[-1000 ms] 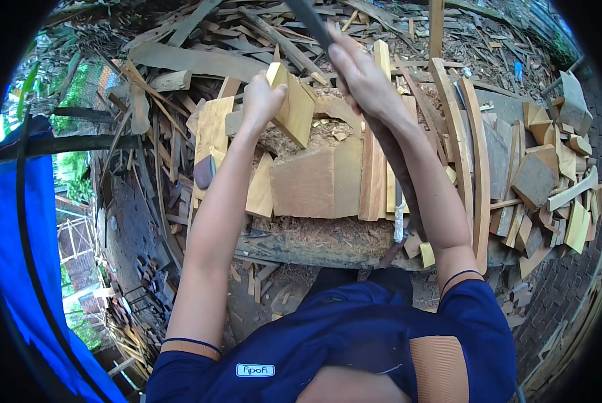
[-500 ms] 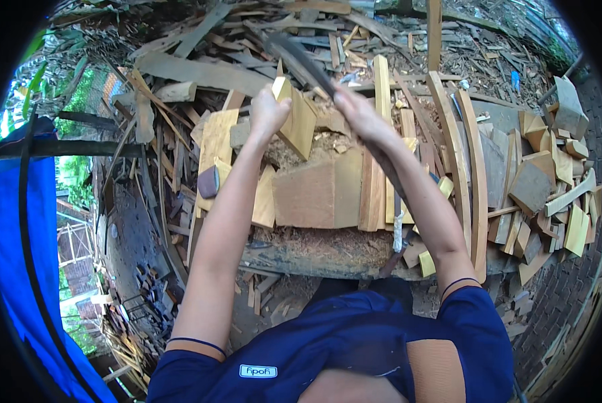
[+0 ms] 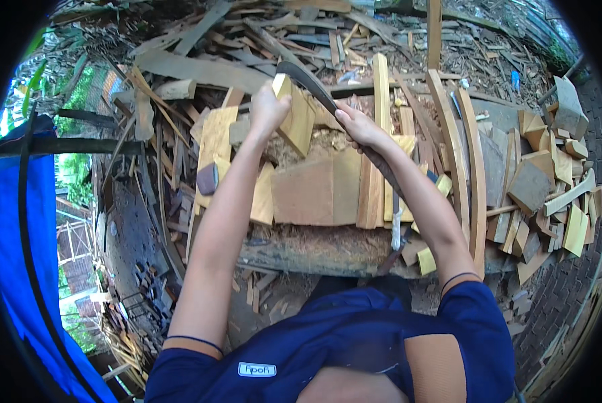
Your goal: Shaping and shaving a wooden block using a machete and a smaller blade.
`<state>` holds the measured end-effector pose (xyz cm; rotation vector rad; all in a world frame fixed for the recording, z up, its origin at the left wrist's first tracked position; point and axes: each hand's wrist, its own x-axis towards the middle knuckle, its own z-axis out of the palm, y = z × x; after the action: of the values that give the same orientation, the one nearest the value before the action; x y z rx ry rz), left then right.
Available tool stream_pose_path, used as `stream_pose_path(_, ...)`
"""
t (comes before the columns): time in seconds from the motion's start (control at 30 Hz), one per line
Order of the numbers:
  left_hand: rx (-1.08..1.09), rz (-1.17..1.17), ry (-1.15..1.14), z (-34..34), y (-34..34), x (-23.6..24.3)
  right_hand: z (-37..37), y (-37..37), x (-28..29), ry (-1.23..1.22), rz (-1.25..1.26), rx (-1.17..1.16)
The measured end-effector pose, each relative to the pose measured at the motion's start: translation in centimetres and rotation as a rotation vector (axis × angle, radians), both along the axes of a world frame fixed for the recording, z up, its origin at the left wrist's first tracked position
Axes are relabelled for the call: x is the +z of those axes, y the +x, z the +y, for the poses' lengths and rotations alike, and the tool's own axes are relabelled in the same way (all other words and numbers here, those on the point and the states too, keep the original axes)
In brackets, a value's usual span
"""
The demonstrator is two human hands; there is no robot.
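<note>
— Holding anything yet?
— Yes — my left hand [image 3: 269, 111] is closed round a yellow wood block [image 3: 294, 119], stood on edge on the chopping log [image 3: 314, 248]; my right hand [image 3: 358, 127] grips the curved blade [image 3: 308, 80], touching its top. Block looks whole — the splitting remains.

Dark navy short-sleeved shirt [image 3: 355, 342], small white rectangular patch at chest, thin pale trim at sleeve hems. Forearms bare; left hand [image 3: 269, 107], right hand [image 3: 359, 127] ungloved.
</note>
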<state>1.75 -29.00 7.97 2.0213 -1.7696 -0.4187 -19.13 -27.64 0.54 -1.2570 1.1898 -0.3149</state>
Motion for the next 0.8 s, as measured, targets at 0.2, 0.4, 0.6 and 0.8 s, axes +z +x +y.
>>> stream_pose_path(0.2,0.012,-0.013,-0.029,0.9,1.7,0.0,0.2,1.0,10.9,-0.690,-0.171,-0.283)
stream_pose_path(0.4,-0.010,0.006,-0.049,0.4,0.6,-0.5,2.8,1.8,-3.0,-0.664,0.430,0.065)
stream_pose_path(0.6,-0.012,0.008,-0.013,0.1,0.8,-0.3,1.3,1.0,0.7,-0.190,-0.059,-0.114)
stream_pose_path(0.8,0.056,0.036,0.029,0.8,0.8,0.7,0.5,1.0,11.3,-0.718,-0.139,-0.290)
